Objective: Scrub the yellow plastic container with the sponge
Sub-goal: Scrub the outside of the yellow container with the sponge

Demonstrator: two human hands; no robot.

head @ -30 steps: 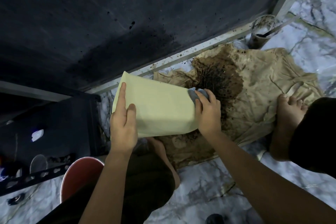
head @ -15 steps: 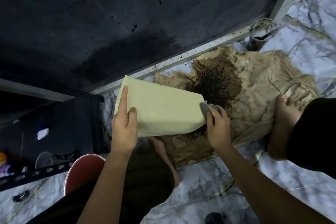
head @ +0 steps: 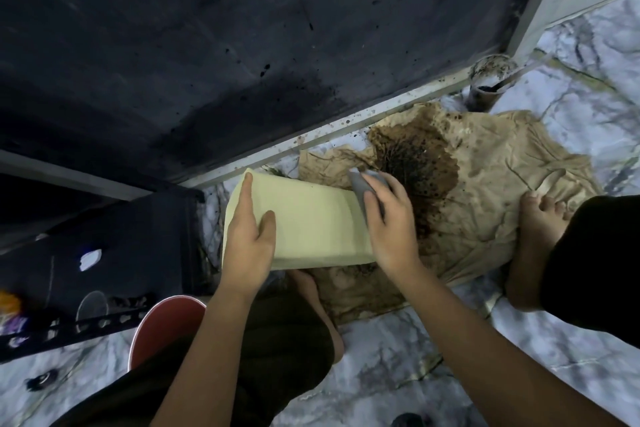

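The pale yellow plastic container is held on its side above the floor, its flat wall facing me. My left hand grips its left end, fingers spread over the wall. My right hand presses a grey sponge against the container's right end. Most of the sponge is hidden under my fingers.
A stained beige cloth with a dark brown wet patch lies under and right of the container. My bare feet rest on it. A dirty cup stands by the metal frame. A red stool and black crate sit at left.
My right hand with the sponge slid down to the container's lower right corner, then back up along its right end. The left hand kept its hold.
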